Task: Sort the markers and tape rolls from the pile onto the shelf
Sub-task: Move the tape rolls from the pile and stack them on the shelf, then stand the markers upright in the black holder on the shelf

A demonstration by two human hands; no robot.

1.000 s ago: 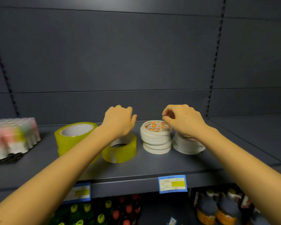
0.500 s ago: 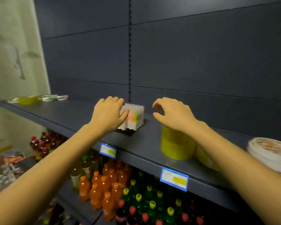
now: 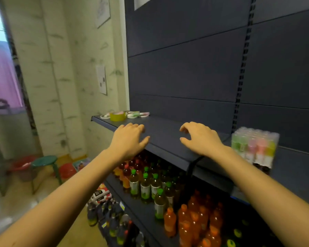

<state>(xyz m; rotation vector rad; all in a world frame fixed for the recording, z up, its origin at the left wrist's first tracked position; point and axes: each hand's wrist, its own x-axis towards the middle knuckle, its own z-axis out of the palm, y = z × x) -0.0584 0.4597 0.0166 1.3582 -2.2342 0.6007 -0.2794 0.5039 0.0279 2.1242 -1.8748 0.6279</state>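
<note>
At the far left end of the dark shelf lies a pile with a yellow tape roll, white tape rolls and a pale green marker. My left hand hovers over the shelf's front edge, fingers spread, holding nothing. My right hand hovers over the shelf a little to the right, fingers curled apart and empty. A shrink-wrapped pack of pastel markers stands on the shelf to the right of my right hand.
Below the shelf stand rows of drink bottles with green and orange caps. A green stool and red tubs are on the floor at the left, by a pale wall. The shelf's back panel is dark.
The view has swung left along the shelf. The sorted tape rolls have left the view, the marker pack now lies right of my hands, and the pile appears nearer. Both hands stay empty.
</note>
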